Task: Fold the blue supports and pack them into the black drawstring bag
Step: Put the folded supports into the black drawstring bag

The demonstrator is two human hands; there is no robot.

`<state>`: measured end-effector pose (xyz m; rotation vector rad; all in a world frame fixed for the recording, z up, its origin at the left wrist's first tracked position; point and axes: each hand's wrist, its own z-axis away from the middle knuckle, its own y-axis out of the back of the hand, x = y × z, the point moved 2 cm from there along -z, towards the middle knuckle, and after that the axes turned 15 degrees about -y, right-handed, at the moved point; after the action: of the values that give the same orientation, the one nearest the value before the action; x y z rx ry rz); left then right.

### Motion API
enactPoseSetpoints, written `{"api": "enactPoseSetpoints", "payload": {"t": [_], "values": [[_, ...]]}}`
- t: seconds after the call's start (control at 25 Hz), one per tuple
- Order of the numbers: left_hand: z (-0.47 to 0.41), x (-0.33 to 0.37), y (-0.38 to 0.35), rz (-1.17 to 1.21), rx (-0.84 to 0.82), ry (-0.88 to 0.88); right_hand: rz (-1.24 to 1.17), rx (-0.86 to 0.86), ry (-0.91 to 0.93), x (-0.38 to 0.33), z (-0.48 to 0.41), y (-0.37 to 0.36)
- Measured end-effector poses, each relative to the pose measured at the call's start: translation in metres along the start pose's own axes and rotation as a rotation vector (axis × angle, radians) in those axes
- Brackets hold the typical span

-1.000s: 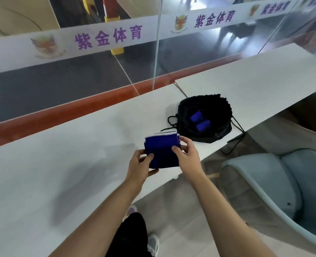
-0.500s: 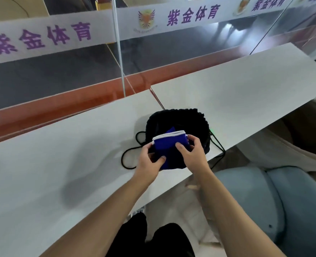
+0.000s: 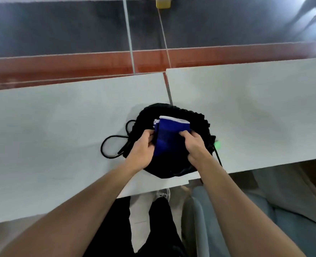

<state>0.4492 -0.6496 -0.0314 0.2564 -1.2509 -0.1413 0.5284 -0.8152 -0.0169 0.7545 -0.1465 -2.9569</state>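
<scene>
The folded blue support is being pinched at both sides by the left hand and right hand, fingers curled, over the open black drawstring bag on the white table, where a level, compact lowering is being called for.

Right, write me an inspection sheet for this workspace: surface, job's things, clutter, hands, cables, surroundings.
Surface: white tabletop, two slabs meeting at a seam.
Job's things: folded blue support held over the open mouth of the black drawstring bag; bag contents hidden.
Clutter: small green object right of the bag, too blurred to identify.
Hands: left hand and right hand both grip the support.
Cables: black cord of the bag loops on the tabletop, left of the bag.
Surroundings: red-brown strip and dark floor beyond the tabletop; grey-blue chair below right.
</scene>
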Motion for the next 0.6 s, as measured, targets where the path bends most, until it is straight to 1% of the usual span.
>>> {"api": "enactPoseSetpoints", "payload": {"t": [0.08, 0.12, 0.2, 0.24, 0.32, 0.4, 0.48, 0.6], "values": [[-0.003, -0.006, -0.008, -0.188, -0.083, -0.026, 0.012, -0.021, 0.002, -0.005, -0.014, 0.005], [-0.004, -0.007, -0.013, -0.342, -0.107, -0.062, 0.034, -0.014, 0.011, -0.008, -0.018, 0.007], [-0.003, -0.004, -0.025, -0.646, -0.100, -0.132, 0.155, 0.024, 0.066, -0.014, -0.023, 0.014], [-0.003, -0.004, -0.030, -0.742, -0.075, -0.134, 0.247, 0.060, 0.111, -0.019, -0.026, 0.017], [-0.001, -0.007, -0.036, -0.836, -0.023, -0.111, 0.399, 0.155, 0.206, -0.028, -0.030, 0.027], [0.001, -0.010, -0.033, -0.878, 0.009, -0.082, 0.543, 0.250, 0.251, -0.032, -0.032, 0.037], [-0.001, -0.010, -0.027, -0.914, -0.005, -0.048, 0.694, 0.323, 0.229, -0.028, -0.036, 0.045], [-0.003, -0.007, -0.025, -0.968, -0.039, -0.020, 0.872, 0.356, 0.198, -0.021, -0.033, 0.044]]}}
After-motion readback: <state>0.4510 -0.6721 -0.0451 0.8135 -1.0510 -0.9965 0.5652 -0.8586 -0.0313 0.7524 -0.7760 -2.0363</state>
